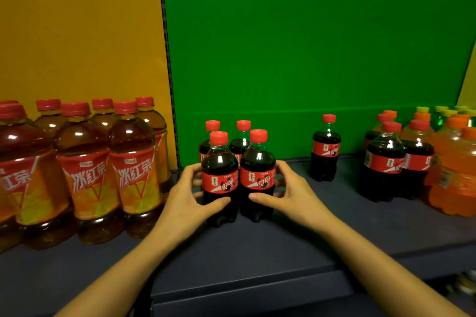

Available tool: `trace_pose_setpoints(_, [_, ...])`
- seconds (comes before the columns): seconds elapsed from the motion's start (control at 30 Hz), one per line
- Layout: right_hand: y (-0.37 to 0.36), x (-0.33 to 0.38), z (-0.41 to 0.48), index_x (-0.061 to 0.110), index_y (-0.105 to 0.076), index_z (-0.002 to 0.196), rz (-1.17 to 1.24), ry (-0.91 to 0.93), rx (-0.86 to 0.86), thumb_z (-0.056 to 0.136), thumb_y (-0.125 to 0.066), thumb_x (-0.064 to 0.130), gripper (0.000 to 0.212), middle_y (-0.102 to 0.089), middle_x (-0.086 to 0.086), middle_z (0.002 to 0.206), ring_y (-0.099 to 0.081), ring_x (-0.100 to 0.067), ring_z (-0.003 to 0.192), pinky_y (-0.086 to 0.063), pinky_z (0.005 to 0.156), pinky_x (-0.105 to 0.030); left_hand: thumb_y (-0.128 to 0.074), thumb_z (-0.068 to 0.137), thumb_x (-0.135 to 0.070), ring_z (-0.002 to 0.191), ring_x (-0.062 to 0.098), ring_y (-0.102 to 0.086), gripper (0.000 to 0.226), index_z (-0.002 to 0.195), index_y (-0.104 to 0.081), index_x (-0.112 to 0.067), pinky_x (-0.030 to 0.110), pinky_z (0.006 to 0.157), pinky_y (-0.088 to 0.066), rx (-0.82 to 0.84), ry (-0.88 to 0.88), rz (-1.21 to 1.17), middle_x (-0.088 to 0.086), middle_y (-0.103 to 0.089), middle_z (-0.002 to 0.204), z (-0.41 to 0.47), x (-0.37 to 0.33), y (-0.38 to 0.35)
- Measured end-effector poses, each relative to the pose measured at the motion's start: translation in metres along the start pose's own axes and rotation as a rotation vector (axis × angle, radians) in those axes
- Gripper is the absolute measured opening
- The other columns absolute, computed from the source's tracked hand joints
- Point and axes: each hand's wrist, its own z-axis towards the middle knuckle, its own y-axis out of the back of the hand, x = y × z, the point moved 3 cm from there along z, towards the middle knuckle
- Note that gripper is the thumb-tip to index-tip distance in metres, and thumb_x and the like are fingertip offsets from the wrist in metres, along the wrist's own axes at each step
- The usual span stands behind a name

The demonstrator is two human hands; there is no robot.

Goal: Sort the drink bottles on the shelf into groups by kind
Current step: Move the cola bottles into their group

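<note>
On my feed the left hand (189, 195) curls round the front-left cola bottle (219, 183) at its 3 o'clock. The right hand (292, 192) grips the front-right cola bottle (257, 177) at its 9 o'clock. Both bottles stand upright and side by side on the shelf (257, 255), with two rear cola bottles (240, 145) just behind at 12. A lone cola bottle (325, 149) stands at the right hand's 1 o'clock, and iced tea bottles (85, 170) at the left hand's 9.
</note>
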Motion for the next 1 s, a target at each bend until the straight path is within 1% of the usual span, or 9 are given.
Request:
trace_pose_setpoints(0.17, [-0.008, -0.001, 0.001, 0.03, -0.044, 0.123, 0.012, 0.001, -0.06, 0.069, -0.076, 0.039, 0.063, -0.059, 0.016, 0.117, -0.055, 0.007, 0.104, -0.044, 0.076, -0.008, -0.073, 0.074, -0.011, 0.104, -0.009, -0.05, 0.073, 0.134, -0.033, -0.019, 0.001, 0.083, -0.042, 0.034, -0.012, 0.0, -0.013, -0.052, 0.118, 0.002, -0.001, -0.001])
trace_pose_setpoints(0.27, [-0.009, -0.003, 0.0, 0.03, -0.043, 0.126, 0.003, 0.001, -0.049, 0.068, -0.073, 0.049, 0.068, -0.057, 0.017, 0.12, -0.054, 0.005, 0.107, -0.046, 0.084, -0.015, -0.073, 0.076, -0.013, 0.106, -0.016, -0.046, 0.074, 0.132, -0.028, -0.03, 0.012, 0.099, -0.04, 0.05, -0.035, 0.026, -0.023, -0.046, 0.119, 0.0, -0.003, -0.003])
trace_pose_setpoints(0.33, [-0.006, -0.002, -0.003, 0.034, -0.044, 0.125, 0.001, 0.013, -0.043, 0.066, -0.065, 0.064, 0.07, -0.055, 0.019, 0.121, -0.052, 0.007, 0.109, -0.045, 0.09, -0.02, -0.074, 0.074, -0.023, 0.124, -0.006, -0.037, 0.081, 0.136, -0.023, -0.03, 0.021, 0.109, -0.031, -0.055, -0.136, 0.155, -0.017, -0.036, 0.134, -0.004, -0.01, -0.001])
trace_pose_setpoints(0.4, [0.008, -0.003, -0.005, 0.034, -0.046, 0.123, -0.022, 0.034, -0.091, 0.072, -0.058, 0.067, 0.062, -0.054, 0.017, 0.122, -0.051, 0.004, 0.11, -0.044, 0.093, -0.022, -0.068, 0.075, -0.031, 0.134, 0.0, -0.026, 0.076, 0.139, -0.027, -0.021, 0.019, 0.112, -0.023, -0.229, -0.331, 0.29, -0.012, -0.027, 0.14, -0.009, -0.026, 0.004])
trace_pose_setpoints(0.47, [0.031, -0.006, -0.005, 0.029, -0.049, 0.118, -0.081, 0.075, -0.194, 0.08, -0.059, 0.05, 0.045, -0.055, 0.011, 0.12, -0.053, -0.003, 0.109, -0.044, 0.093, -0.023, -0.06, 0.078, -0.029, 0.131, 0.002, -0.031, 0.058, 0.13, -0.038, -0.015, 0.019, 0.11, -0.026, -0.327, -0.549, 0.339, -0.009, -0.034, 0.135, -0.016, -0.047, 0.004])
trace_pose_setpoints(0.6, [0.087, -0.02, -0.01, 0.019, -0.054, 0.113, -0.254, 0.183, -0.42, 0.083, -0.066, 0.018, 0.032, -0.056, 0.004, 0.112, -0.054, -0.013, 0.107, -0.042, 0.096, -0.028, -0.057, 0.082, -0.02, 0.115, 0.008, -0.049, 0.029, 0.109, -0.051, -0.015, 0.027, 0.097, -0.042, -0.251, -0.754, 0.36, -0.005, -0.05, 0.117, -0.026, -0.083, -0.026])
trace_pose_setpoints(0.73, [0.148, -0.029, -0.02, 0.007, -0.052, 0.117, -0.48, 0.248, -0.637, 0.08, -0.064, 0.018, 0.041, -0.052, -0.007, 0.114, -0.046, -0.021, 0.109, -0.029, 0.094, -0.019, -0.056, 0.082, -0.021, 0.107, 0.007, -0.05, 0.025, 0.106, -0.053, -0.014, 0.019, 0.094, -0.039, -0.093, -0.666, 0.305, -0.003, -0.053, 0.11, -0.012, -0.103, -0.083])
trace_pose_setpoints(0.83, [0.188, -0.041, -0.026, 0.0, -0.044, 0.125, -0.537, 0.184, -0.741, 0.077, -0.067, 0.018, 0.056, -0.049, -0.02, 0.122, -0.041, -0.026, 0.114, -0.028, 0.098, -0.025, -0.057, 0.08, -0.028, 0.107, 0.004, -0.044, 0.04, 0.116, -0.045, -0.013, 0.007, 0.094, -0.03, 0.0, -0.509, 0.297, -0.005, -0.045, 0.112, 0.014, -0.105, -0.129])
trace_pose_setpoints(1.0, [0.199, -0.07, -0.023, 0.003, -0.025, 0.142, -0.69, 0.008, -0.444, 0.077, -0.071, 0.026, 0.083, -0.041, -0.019, 0.138, -0.033, -0.032, 0.13, -0.028, 0.108, -0.039, -0.067, 0.08, -0.02, 0.134, 0.02, -0.03, 0.077, 0.138, -0.019, -0.005, 0.023, 0.106, -0.024, 0.084, -0.151, 0.296, 0.009, -0.027, 0.143, 0.069, -0.085, -0.196])
